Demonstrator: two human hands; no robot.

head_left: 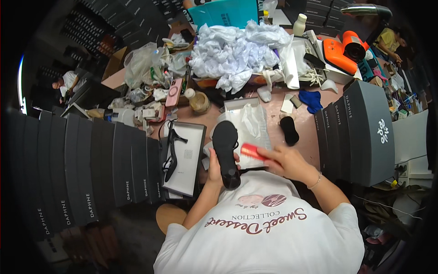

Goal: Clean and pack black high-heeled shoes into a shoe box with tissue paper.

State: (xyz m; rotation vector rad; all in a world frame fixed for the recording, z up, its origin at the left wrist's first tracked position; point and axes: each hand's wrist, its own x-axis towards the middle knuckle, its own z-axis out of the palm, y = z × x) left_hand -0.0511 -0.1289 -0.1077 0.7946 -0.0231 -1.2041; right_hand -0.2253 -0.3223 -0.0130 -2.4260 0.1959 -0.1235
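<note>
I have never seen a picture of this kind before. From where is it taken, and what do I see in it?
There is no machine here: a wide, edge-bending camera on a person's head looks down at their bare hands. The left hand holds a black shoe, its sole facing the camera. The right hand holds a red brush-like tool, somewhat blurred. On the pinkish table, another black shoe lies in an open box; farther back is heaped white paper. Dark boxes stand on both sides.

bench [308, 130] well lit | rim dark, bowed | light strip [21, 86] glaring left | red brush [252, 151] blurred
</note>
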